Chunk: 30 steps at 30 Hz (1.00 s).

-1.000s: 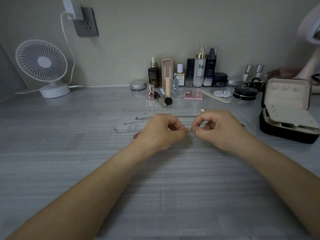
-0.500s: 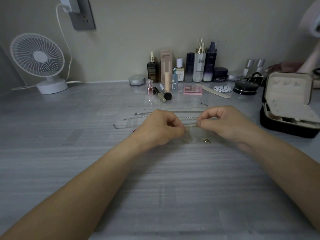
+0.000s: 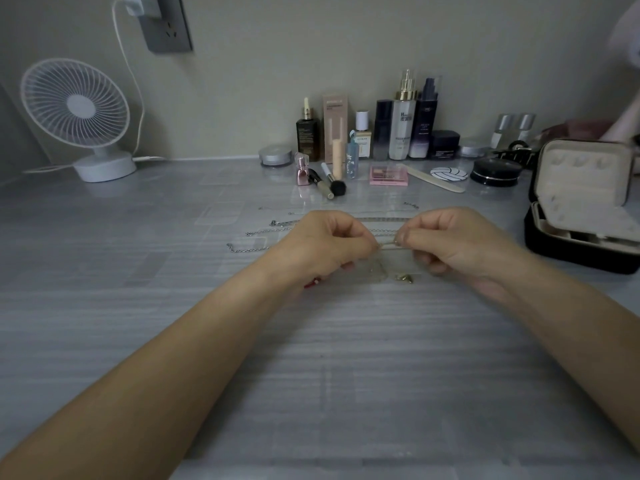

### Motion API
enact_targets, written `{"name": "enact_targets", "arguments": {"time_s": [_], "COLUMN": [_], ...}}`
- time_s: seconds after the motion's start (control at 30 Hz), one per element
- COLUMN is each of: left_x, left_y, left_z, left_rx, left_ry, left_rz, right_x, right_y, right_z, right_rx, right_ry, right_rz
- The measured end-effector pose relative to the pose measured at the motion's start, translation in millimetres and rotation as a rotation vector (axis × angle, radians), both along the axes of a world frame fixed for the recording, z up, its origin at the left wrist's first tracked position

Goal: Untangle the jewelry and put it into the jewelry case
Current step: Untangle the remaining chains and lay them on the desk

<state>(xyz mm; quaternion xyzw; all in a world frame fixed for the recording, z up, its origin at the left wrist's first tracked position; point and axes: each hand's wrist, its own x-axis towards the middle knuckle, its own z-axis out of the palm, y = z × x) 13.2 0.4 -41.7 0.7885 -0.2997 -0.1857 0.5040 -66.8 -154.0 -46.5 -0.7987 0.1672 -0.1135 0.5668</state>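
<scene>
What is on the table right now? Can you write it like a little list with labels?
left hand: pinching a thin chain
right hand: pinching the same chain's other side
other chains: laid out flat behind the hands
small gold piece: on the table, under the hands
jewelry case: open, at the right
fan: back left
makeup bottles: along the wall

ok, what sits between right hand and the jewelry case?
Head view: bare tabletop between the right hand and the open jewelry case; nothing lies there.
</scene>
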Motion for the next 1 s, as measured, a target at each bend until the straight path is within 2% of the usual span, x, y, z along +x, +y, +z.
{"name": "enact_targets", "arguments": {"time_s": [0.07, 0.17, 0.33, 0.73, 1.0], "left_x": [-0.3, -0.4, -1.8, -1.0, -0.6], "left_y": [0.0, -0.1, -0.3, -1.7, -1.3], "left_z": [-0.1, -1.4, -1.2, -2.9, -2.2], "left_rx": [-0.012, -0.001, 0.024, 0.094, 0.096], "left_ry": [0.013, 0.001, -0.04, -0.126, -0.159], "left_rz": [0.004, 0.009, -0.008, 0.005, 0.012], "right_x": [-1.8, -1.4, 1.5, 2.1, 2.8], "right_y": [2.4, 2.9, 5.7, 2.7, 2.7], "right_z": [-0.6, -1.7, -6.9, -7.1, -8.0], "right_rx": [-0.207, -0.322, -0.378, -0.499, -0.547], "right_ry": [-0.054, -0.166, -0.171, -0.218, -0.208], "right_rz": [0.005, 0.093, 0.228, 0.098, 0.102]}}
